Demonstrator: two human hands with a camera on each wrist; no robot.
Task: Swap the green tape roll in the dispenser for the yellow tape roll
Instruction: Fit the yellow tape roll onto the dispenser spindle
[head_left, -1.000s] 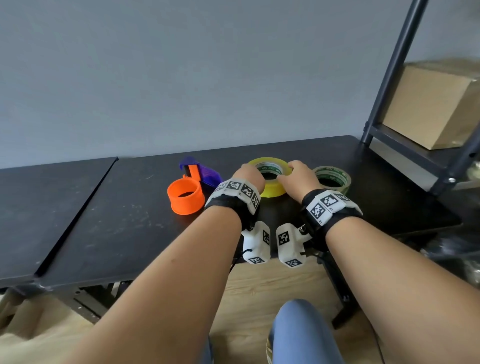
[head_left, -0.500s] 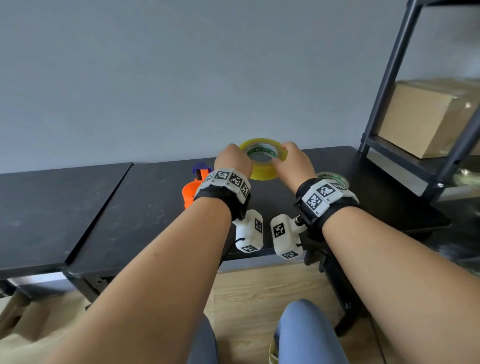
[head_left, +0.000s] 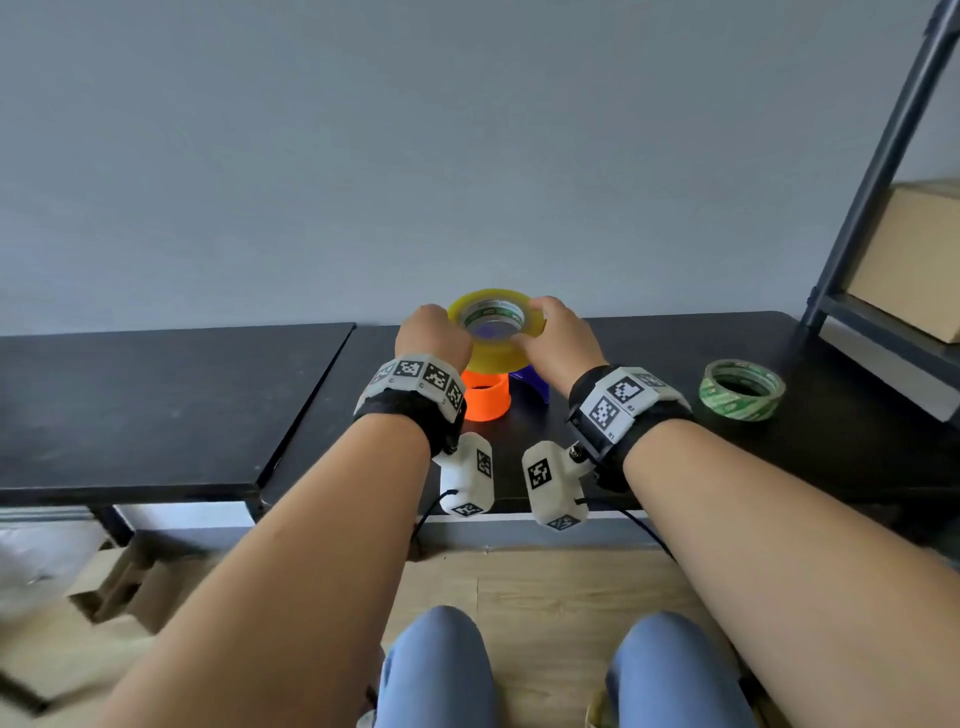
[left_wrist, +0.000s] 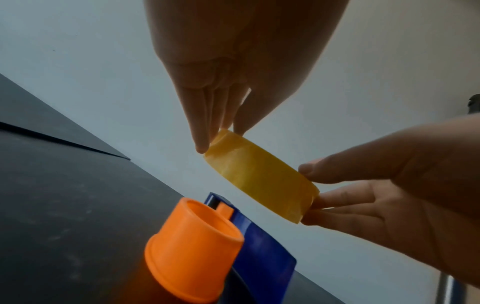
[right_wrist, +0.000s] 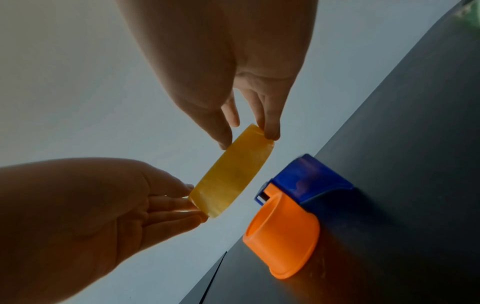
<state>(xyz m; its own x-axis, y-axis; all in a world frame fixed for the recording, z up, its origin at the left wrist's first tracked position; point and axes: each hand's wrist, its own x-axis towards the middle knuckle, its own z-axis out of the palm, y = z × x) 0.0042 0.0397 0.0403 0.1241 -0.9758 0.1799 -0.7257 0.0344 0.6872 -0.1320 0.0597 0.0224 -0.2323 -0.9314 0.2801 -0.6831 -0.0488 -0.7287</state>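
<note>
A grey wall (head_left: 467, 156) backs the whole scene. Against it stands a black bench (head_left: 649, 457), with a second black bench (head_left: 130, 405) butted to its left side. At the far right a dark metal shelf frame (head_left: 878, 166) rises from the bench end, and a cardboard box (head_left: 914, 260) sits on its shelf. The floor under the bench is light wood (head_left: 545, 582), and the person's knees in blue trousers (head_left: 436, 670) show at the bottom edge.

Both forearms reach forward over the bench, each wrist strapped with a marker-covered band. The left hand (head_left: 434, 335) and the right hand (head_left: 558, 338) are apart, each pinching an opposite side of the yellow tape roll (head_left: 496, 330) with thumb and fingertips (left_wrist: 202, 144). The roll is held in the air, tilted, clear of the bench surface and directly above the dispenser.

The dispenser (head_left: 506, 392) lies on the bench below the hands: an orange hub (left_wrist: 192, 248) with its open end up, attached to a blue body (right_wrist: 311, 181). No roll sits on the hub. The yellow roll and the hub are not touching.

The green tape roll (head_left: 742, 389) lies flat on the bench, well apart to the right of the dispenser, near the shelf frame.
</note>
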